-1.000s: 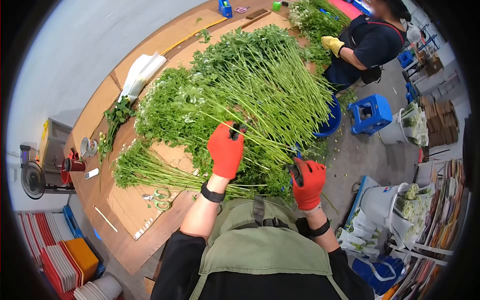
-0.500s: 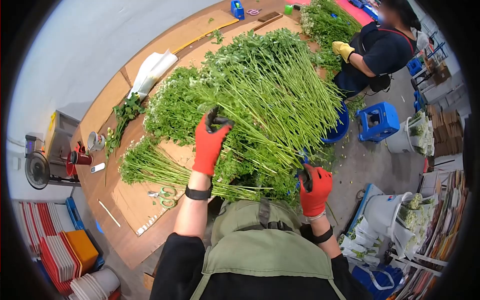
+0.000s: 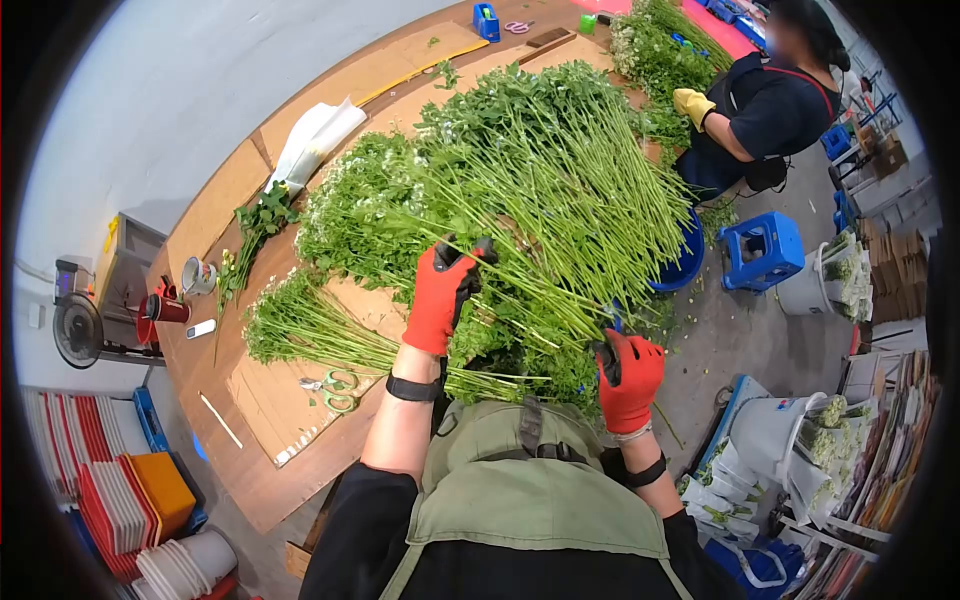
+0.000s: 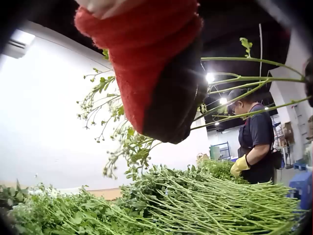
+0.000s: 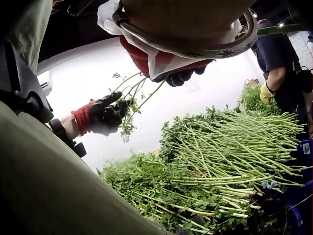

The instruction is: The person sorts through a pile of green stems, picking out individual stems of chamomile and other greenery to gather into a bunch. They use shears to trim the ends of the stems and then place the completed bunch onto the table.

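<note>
My right hand (image 3: 630,380), in a red glove with black palm, grips the cut ends of a few long green flower stems (image 4: 244,78). Small buds and leaves show at their far end in the left wrist view. My left hand (image 3: 440,300), gloved alike, is farther up these stems, its thumb and fingers curled about them among leaves; the right wrist view shows this hand (image 5: 105,115) from its palm side. Below both hands lies a big heap of leafy cut stems (image 3: 590,180), with white-flowered tops at the left. A smaller bunch (image 3: 320,335) lies nearer me.
Green-handled scissors (image 3: 340,390) lie on cardboard left of me. A white-wrapped bunch (image 3: 315,145) is at the table's far left. Another person in yellow gloves (image 3: 695,108) stands at the far right. A blue tub (image 3: 685,260), blue stool (image 3: 762,250) and white buckets (image 3: 765,435) stand to the right.
Half a second ago my left hand was spread apart left of the stems; it has moved right, back onto them. My right hand keeps its grip, almost in place. The view has shifted slightly.
</note>
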`<state>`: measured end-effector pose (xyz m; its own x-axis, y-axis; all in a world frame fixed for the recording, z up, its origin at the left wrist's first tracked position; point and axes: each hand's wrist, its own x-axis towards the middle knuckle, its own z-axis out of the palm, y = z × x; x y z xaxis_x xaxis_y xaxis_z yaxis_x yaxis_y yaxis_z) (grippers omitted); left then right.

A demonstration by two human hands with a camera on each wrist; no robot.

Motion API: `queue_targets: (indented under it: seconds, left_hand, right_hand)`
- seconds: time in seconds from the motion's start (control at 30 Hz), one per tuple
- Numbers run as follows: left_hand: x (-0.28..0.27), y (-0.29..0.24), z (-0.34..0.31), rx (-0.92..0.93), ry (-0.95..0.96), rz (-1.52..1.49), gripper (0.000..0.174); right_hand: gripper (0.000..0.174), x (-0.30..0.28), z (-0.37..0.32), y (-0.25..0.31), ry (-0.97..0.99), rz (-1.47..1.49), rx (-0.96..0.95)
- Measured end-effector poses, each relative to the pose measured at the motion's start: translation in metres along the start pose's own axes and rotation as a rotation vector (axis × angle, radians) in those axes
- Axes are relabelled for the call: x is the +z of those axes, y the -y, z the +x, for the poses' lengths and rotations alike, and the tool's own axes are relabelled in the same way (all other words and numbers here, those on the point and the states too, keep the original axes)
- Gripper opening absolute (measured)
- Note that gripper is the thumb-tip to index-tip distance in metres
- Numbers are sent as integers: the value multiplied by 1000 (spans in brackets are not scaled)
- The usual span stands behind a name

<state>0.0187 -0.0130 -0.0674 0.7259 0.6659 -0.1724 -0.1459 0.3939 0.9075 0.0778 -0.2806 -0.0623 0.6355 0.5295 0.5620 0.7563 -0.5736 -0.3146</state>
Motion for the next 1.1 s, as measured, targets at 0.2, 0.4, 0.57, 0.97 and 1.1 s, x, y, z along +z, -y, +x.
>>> queue_targets:
  seconds: [0.2, 0.4, 0.57, 0.97, 1.1]
  left_hand:
    - [8, 0, 2, 117, -96, 485, 16]
    - [-39, 20, 33, 411, -513, 796, 15]
    - [-37, 7, 8, 245, -258, 490, 23]
    - [42, -21, -20, 601, -265, 1050, 54]
    - [41, -20, -20, 604, -267, 1138, 50]
  right_hand:
    - [34, -2, -1, 3, 28, -37, -45]
    - [37, -7, -4, 2, 49, -90, -22]
    - [40, -7, -7, -9, -22, -132, 24]
    - [45, -15, -7, -8, -74, -208, -54]
    - [47, -24, -5, -4, -19, -179, -91]
